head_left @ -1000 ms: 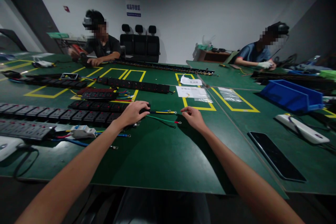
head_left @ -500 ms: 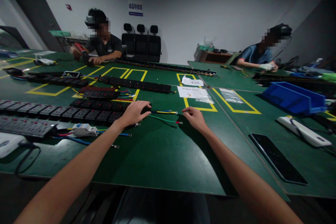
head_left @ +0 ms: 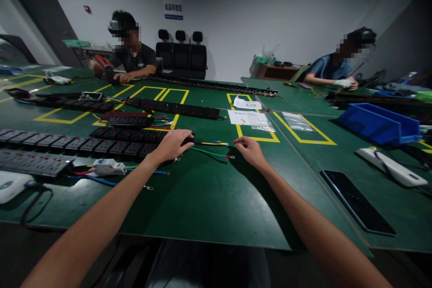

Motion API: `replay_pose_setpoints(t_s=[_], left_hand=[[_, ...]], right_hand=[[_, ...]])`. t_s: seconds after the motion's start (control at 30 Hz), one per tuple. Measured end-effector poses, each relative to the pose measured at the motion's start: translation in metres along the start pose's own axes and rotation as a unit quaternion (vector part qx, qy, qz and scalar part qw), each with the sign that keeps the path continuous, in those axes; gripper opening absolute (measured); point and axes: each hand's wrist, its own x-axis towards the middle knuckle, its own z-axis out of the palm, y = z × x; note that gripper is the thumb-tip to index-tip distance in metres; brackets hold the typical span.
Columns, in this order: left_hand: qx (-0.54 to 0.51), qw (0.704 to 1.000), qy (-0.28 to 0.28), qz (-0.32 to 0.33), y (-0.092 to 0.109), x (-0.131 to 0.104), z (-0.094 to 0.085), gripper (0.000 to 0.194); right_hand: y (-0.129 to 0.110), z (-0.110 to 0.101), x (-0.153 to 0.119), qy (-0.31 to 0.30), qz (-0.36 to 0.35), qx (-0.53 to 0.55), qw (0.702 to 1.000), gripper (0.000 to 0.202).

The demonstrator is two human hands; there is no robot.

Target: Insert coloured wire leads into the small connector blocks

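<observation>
My left hand (head_left: 173, 145) lies over the right end of a long black power strip (head_left: 101, 146), thumb on the near side and fingers on the far side. From beneath it run yellow and blue wires (head_left: 211, 144) and a green wire (head_left: 209, 152), tipped with metal ring terminals (head_left: 232, 157). Just right of the terminals is my right hand (head_left: 250, 150), its fingers loosely curled and slightly apart. A small gap separates its fingertips from the nearest terminal, and nothing shows in it.
Nearer on the left lie another power strip (head_left: 33, 163) and a white breaker (head_left: 108, 167) with wires. More strips (head_left: 175, 108) lie beyond. Rightward are a phone (head_left: 357, 202), a white device (head_left: 391, 167) and a blue bin (head_left: 378, 126). Two people (head_left: 133, 60) work across the table (head_left: 209, 216).
Both of my hands keep their places at the strip's end and the wires. The view has shifted very slightly. The person at the right has moved their hands a little.
</observation>
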Motion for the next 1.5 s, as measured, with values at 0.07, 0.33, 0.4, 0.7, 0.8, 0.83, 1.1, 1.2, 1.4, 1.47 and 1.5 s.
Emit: replay_pose_setpoints(t_s=[0.07, 0.33, 0.4, 0.7, 0.8, 0.83, 1.1, 1.2, 1.4, 1.47, 1.5], left_hand=[[-0.005, 1.000, 0.001, 0.006, -0.0020, 0.0003, 0.0010, 0.022], [-0.007, 1.000, -0.001, 0.021, -0.0056, 0.0012, 0.0019, 0.020], [-0.004, 1.000, -0.004, 0.023, -0.0047, 0.0013, 0.0009, 0.019], [0.011, 0.999, -0.017, 0.031, -0.0035, 0.0019, -0.0002, 0.021], [0.012, 0.999, -0.020, 0.031, -0.0033, 0.0019, -0.0001, 0.020], [0.010, 0.999, -0.020, 0.030, -0.0033, 0.0018, 0.0000, 0.020], [0.003, 1.000, -0.008, 0.007, -0.0014, 0.0006, 0.0011, 0.021], [0.013, 1.000, -0.009, 0.001, 0.0011, 0.0003, 0.0008, 0.023], [0.009, 1.000, -0.010, -0.001, 0.0020, 0.0000, -0.0004, 0.022], [-0.001, 1.000, -0.008, 0.001, 0.0001, 0.0001, 0.0003, 0.021], [-0.006, 1.000, -0.007, 0.003, -0.0010, 0.0002, 0.0007, 0.021]], right_hand=[[0.0008, 0.0004, 0.0001, 0.000, 0.000, -0.002, 1.000, 0.028], [0.0038, 0.0013, 0.0011, 0.000, 0.002, -0.006, 1.000, 0.028], [0.0040, 0.0015, 0.0013, 0.000, 0.001, -0.005, 1.000, 0.028], [0.0019, 0.0008, 0.0004, 0.002, -0.001, -0.008, 1.000, 0.029], [0.0005, 0.0001, 0.0002, -0.001, -0.002, -0.005, 1.000, 0.028], [0.0002, 0.0000, 0.0002, -0.003, 0.000, -0.004, 1.000, 0.028], [0.0007, 0.0000, 0.0004, -0.006, 0.003, -0.003, 1.000, 0.029], [0.0005, -0.0001, 0.0004, -0.003, 0.000, -0.004, 1.000, 0.029], [-0.0007, -0.0003, 0.0003, -0.005, 0.001, -0.001, 1.000, 0.029], [-0.0010, -0.0005, 0.0000, -0.006, 0.002, -0.002, 1.000, 0.028], [-0.0012, -0.0005, -0.0001, -0.006, 0.002, -0.002, 1.000, 0.028]])
